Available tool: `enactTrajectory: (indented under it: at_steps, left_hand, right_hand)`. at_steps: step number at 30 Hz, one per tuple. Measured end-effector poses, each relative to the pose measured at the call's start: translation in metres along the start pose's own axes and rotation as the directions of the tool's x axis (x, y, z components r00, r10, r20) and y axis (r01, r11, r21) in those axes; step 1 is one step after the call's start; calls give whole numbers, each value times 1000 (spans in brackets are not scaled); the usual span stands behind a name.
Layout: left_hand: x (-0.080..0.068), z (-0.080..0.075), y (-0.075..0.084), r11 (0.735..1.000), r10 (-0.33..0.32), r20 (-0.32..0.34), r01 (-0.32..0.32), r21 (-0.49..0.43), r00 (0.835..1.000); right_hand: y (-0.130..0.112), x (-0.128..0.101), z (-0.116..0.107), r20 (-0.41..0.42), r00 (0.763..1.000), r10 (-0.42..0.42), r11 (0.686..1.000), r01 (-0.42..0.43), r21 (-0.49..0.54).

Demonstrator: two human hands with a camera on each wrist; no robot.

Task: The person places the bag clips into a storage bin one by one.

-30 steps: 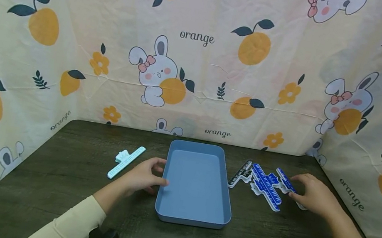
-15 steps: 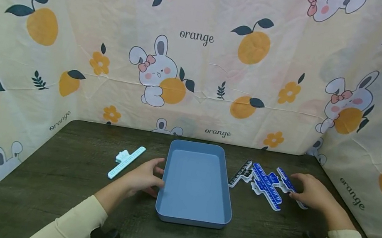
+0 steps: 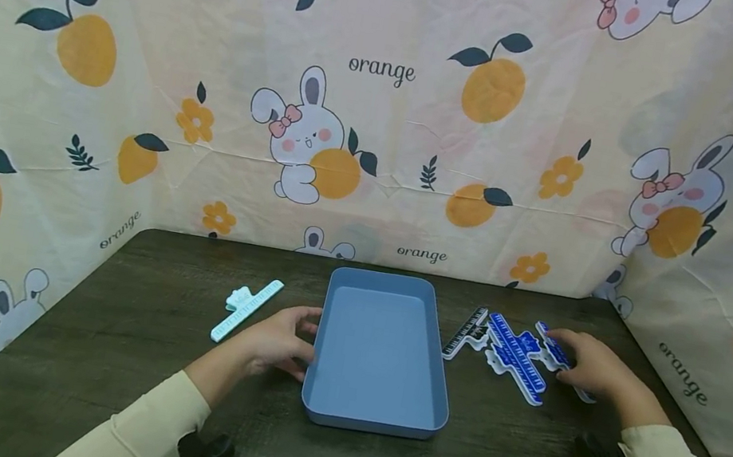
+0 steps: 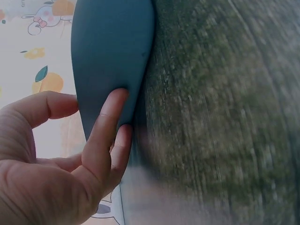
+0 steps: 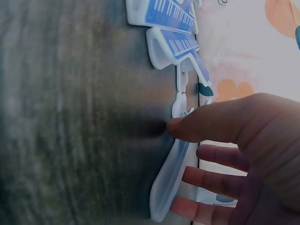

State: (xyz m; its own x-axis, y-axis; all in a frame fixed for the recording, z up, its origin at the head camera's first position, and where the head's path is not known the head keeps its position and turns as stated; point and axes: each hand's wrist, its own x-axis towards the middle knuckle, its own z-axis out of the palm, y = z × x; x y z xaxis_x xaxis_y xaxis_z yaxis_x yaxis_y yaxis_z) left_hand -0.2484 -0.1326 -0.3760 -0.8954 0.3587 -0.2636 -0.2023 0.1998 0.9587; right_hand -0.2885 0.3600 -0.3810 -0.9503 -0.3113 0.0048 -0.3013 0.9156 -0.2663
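Note:
A blue rectangular tray (image 3: 381, 360) stands on the dark table. My left hand (image 3: 278, 339) rests at its left side; in the left wrist view its fingers (image 4: 110, 117) lie against the tray's outer wall (image 4: 112, 51) and the thumb touches the rim. My right hand (image 3: 597, 372) reaches over the rightmost blue-and-white long clip (image 3: 551, 344), which lies on the table. In the right wrist view the thumb touches that clip (image 5: 168, 173), with the other fingertips close to its far side. Left of it lie another blue piano-key clip (image 3: 515, 357) and a black one (image 3: 465, 332).
A mint-green long clip (image 3: 247, 310) lies left of the tray, beside my left forearm. A cloth backdrop (image 3: 381, 142) printed with rabbits and oranges rises behind the table and along both sides.
My right hand's index finger has shifted slightly left over the rightmost clip, and the right forearm has come inward. My left thumb has drawn back from over the tray's rim.

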Motion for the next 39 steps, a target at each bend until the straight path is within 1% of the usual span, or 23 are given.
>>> enactTrajectory:
  at_steps: [5, 11, 14, 21, 25, 30, 35, 39]
  left_hand:
    - [-1, -3, 0, 999, -5, 22, 5, -34, 1000]
    - [-2, -2, 0, 998, 7, 40, -4, -57, 999]
    - [-1, -2, -1, 998, 4, 36, -2, -59, 999]
    - [-1, -1, -1, 998, -8, 15, 9, -56, 1000]
    - [-1, -2, -2, 998, -1, 13, 2, -57, 1000]
    - [-2, -2, -2, 998, -1, 14, 2, -64, 1000]
    - [-2, -2, -1, 998, -2, 17, 3, -60, 1000]
    - [-3, -2, -1, 998, 0, 24, 1, -60, 1000]
  right_hand:
    - [-3, 4, -4, 48, 999, 8, 1000, -8, -2]
    - [-5, 4, -7, 67, 997, 29, 1000, -29, 6]
    - [-4, 2, -8, 70, 997, 41, 999, -42, 10]
    - [-1, -3, -11, 48, 997, 55, 998, -57, 38]
    - [0, -5, -12, 34, 998, 45, 997, -47, 66]
    - [3, -7, -12, -5, 999, 33, 994, -32, 105]
    - [4, -9, -13, -49, 999, 21, 984, -12, 177]
    - [3, -9, -13, -74, 997, 28, 966, -8, 259]
